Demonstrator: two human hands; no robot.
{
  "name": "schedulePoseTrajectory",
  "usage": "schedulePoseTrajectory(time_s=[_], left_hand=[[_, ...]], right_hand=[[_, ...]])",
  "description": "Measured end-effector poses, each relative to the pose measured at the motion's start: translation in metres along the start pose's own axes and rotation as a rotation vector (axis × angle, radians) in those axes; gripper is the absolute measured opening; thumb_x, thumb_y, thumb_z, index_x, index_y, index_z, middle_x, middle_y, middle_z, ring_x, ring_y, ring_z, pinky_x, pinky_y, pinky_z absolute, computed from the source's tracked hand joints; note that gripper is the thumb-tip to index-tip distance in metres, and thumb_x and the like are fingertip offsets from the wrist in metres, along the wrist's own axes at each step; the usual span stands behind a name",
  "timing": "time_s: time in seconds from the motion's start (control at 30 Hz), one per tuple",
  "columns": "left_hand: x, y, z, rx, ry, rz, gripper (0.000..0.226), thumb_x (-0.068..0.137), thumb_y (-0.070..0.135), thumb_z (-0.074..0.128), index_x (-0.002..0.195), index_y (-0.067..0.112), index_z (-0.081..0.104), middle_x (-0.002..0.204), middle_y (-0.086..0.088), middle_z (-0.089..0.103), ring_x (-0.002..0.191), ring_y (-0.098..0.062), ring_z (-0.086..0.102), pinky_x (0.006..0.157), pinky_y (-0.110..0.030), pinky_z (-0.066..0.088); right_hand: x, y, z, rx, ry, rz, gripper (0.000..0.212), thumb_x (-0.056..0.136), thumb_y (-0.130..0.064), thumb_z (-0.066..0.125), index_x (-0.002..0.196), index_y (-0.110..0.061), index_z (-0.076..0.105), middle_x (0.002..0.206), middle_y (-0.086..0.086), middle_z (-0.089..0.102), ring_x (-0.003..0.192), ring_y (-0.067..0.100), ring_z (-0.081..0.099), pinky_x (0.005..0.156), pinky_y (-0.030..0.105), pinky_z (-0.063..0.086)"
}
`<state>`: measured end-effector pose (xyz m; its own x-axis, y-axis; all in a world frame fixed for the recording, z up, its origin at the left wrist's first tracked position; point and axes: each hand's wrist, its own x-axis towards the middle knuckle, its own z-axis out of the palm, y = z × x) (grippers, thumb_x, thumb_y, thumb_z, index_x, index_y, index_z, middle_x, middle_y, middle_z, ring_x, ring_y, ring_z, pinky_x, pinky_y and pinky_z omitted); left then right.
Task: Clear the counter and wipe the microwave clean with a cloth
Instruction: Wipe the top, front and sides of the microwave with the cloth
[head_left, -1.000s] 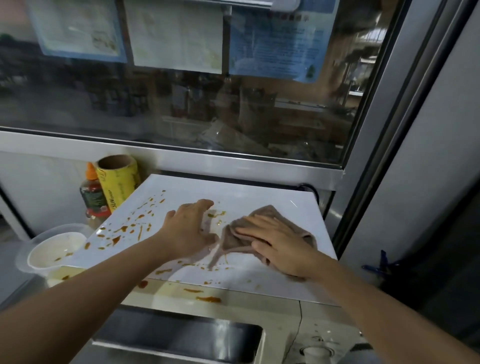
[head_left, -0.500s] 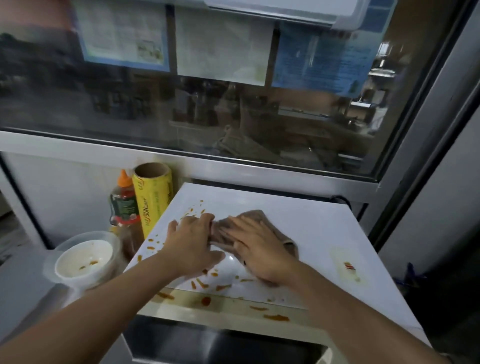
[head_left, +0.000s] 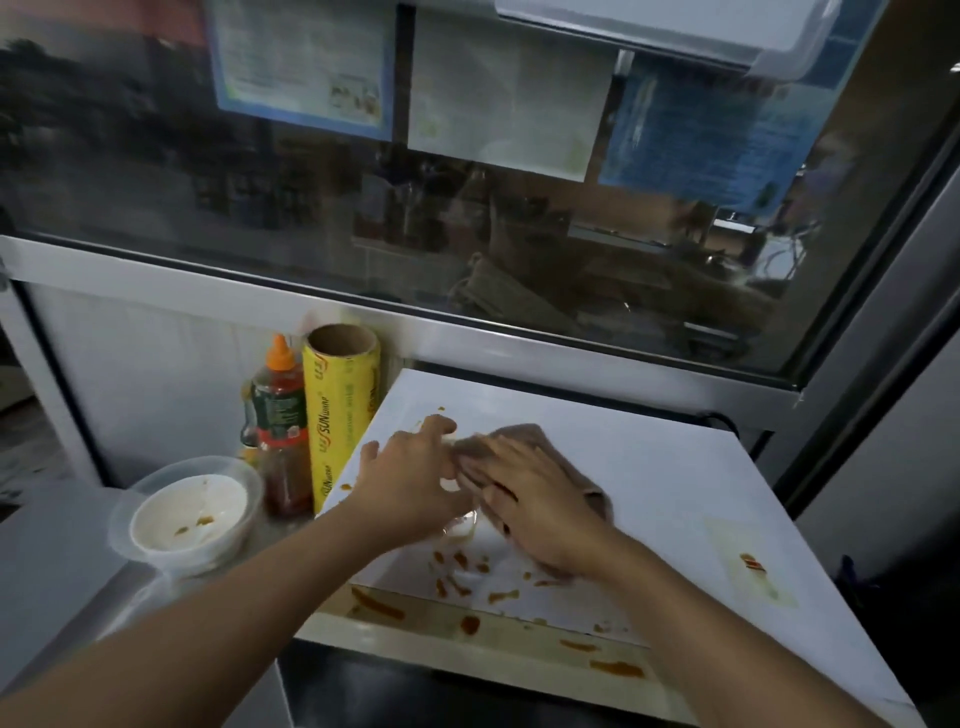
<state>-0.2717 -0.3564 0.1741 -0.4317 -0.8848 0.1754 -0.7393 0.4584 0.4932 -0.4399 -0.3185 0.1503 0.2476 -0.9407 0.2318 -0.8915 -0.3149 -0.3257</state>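
Observation:
The white microwave (head_left: 649, 483) fills the lower middle, its top and front edge smeared with orange sauce (head_left: 462, 564). A brown cloth (head_left: 524, 434) lies on the left part of the top. My right hand (head_left: 535, 504) presses flat on the cloth, covering most of it. My left hand (head_left: 415, 475) rests on the top just left of it, fingers spread and touching the cloth's left edge.
Left of the microwave stand a yellow roll of cling film (head_left: 337, 410) and a sauce bottle (head_left: 280, 436) with an orange cap. A clear tub holding a dirty white bowl (head_left: 189, 512) sits on the counter in front. A glass window (head_left: 467, 208) rises behind.
Both hands and the cloth have slid left and toward the back of the microwave top. Many sauce spots on the left part are gone. My view has shifted left and up.

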Motion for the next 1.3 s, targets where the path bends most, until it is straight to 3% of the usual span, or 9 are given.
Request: schedulePoseTrajectory(time_s=[0.1, 0.2, 0.33, 0.47, 0.6, 0.7, 0.87, 1.1, 1.3], left_hand=[[-0.001, -0.02, -0.017, -0.024, 0.018, -0.028, 0.069, 0.074, 0.045, 0.069, 0.132, 0.027, 0.036, 0.107, 0.015, 0.057, 0.113, -0.015, 0.049, 0.101, -0.04, 0.033], [-0.001, -0.045, -0.026, 0.08, 0.021, -0.085, 0.07, 0.076, 0.047, 0.067, 0.134, 0.028, 0.034, 0.129, 0.008, 0.052, 0.125, -0.02, 0.04, 0.105, -0.043, 0.027], [0.0, -0.07, -0.027, 0.015, 0.034, -0.102, 0.057, 0.081, 0.042, 0.062, 0.13, 0.027, 0.036, 0.135, 0.008, 0.049, 0.128, -0.019, 0.038, 0.106, -0.044, 0.027], [-0.001, -0.075, -0.026, -0.026, 0.033, -0.075, 0.054, 0.081, 0.039, 0.062, 0.127, 0.027, 0.037, 0.134, 0.01, 0.051, 0.125, -0.018, 0.041, 0.104, -0.043, 0.029], [-0.004, -0.077, -0.026, -0.072, 0.021, -0.084, 0.063, 0.081, 0.038, 0.064, 0.133, 0.023, 0.034, 0.138, 0.007, 0.049, 0.125, -0.019, 0.043, 0.104, -0.041, 0.033], [-0.012, -0.081, -0.031, -0.173, 0.001, -0.072, 0.062, 0.081, 0.036, 0.066, 0.133, 0.024, 0.035, 0.138, 0.01, 0.049, 0.126, -0.017, 0.044, 0.105, -0.042, 0.034], [-0.037, -0.088, -0.037, -0.227, -0.05, -0.106, 0.065, 0.08, 0.041, 0.068, 0.132, 0.031, 0.031, 0.136, 0.004, 0.047, 0.124, -0.021, 0.044, 0.103, -0.048, 0.039], [-0.076, -0.084, -0.039, -0.297, -0.081, -0.137, 0.073, 0.075, 0.043, 0.073, 0.132, 0.034, 0.029, 0.136, 0.004, 0.049, 0.12, -0.021, 0.048, 0.099, -0.044, 0.044], [-0.087, -0.083, -0.038, -0.267, -0.097, -0.142, 0.083, 0.069, 0.034, 0.079, 0.133, 0.033, 0.027, 0.137, 0.007, 0.049, 0.122, -0.018, 0.047, 0.099, -0.037, 0.042]], right_hand=[[-0.011, 0.016, -0.014, 0.051, -0.069, 0.019, 0.041, 0.099, -0.028, 0.04, 0.139, -0.038, 0.04, 0.152, -0.015, 0.026, 0.139, 0.003, 0.017, 0.115, 0.025, 0.011], [0.016, 0.033, -0.019, -0.049, -0.016, 0.127, 0.041, 0.1, -0.023, 0.037, 0.141, -0.031, 0.039, 0.15, -0.011, 0.031, 0.138, 0.009, 0.022, 0.114, 0.024, 0.012], [0.079, 0.028, -0.001, -0.178, 0.051, 0.231, 0.042, 0.1, -0.023, 0.032, 0.141, -0.028, 0.037, 0.15, -0.007, 0.032, 0.137, 0.017, 0.026, 0.114, 0.031, 0.016], [0.09, -0.013, 0.018, -0.085, 0.032, 0.01, 0.041, 0.098, -0.023, 0.034, 0.138, -0.027, 0.043, 0.146, -0.004, 0.038, 0.133, 0.017, 0.029, 0.108, 0.029, 0.019], [0.05, -0.021, 0.018, 0.067, -0.058, -0.11, 0.043, 0.094, -0.033, 0.035, 0.136, -0.034, 0.045, 0.149, -0.013, 0.032, 0.136, 0.003, 0.022, 0.11, 0.022, 0.012], [0.046, 0.001, 0.001, 0.053, -0.034, -0.017, 0.04, 0.097, -0.023, 0.044, 0.136, -0.034, 0.047, 0.147, -0.012, 0.036, 0.137, 0.009, 0.026, 0.114, 0.029, 0.02], [0.077, -0.017, 0.012, -0.122, 0.005, 0.172, 0.043, 0.1, -0.02, 0.033, 0.142, -0.028, 0.038, 0.153, -0.007, 0.026, 0.14, 0.015, 0.021, 0.116, 0.034, 0.013], [0.0, -0.074, 0.019, 0.052, -0.053, -0.124, 0.042, 0.096, -0.025, 0.037, 0.136, -0.036, 0.045, 0.149, -0.013, 0.033, 0.138, 0.007, 0.024, 0.114, 0.027, 0.016], [-0.002, -0.047, -0.001, -0.069, -0.015, 0.174, 0.042, 0.1, -0.021, 0.038, 0.14, -0.034, 0.04, 0.152, -0.011, 0.028, 0.141, 0.011, 0.021, 0.116, 0.032, 0.016]])
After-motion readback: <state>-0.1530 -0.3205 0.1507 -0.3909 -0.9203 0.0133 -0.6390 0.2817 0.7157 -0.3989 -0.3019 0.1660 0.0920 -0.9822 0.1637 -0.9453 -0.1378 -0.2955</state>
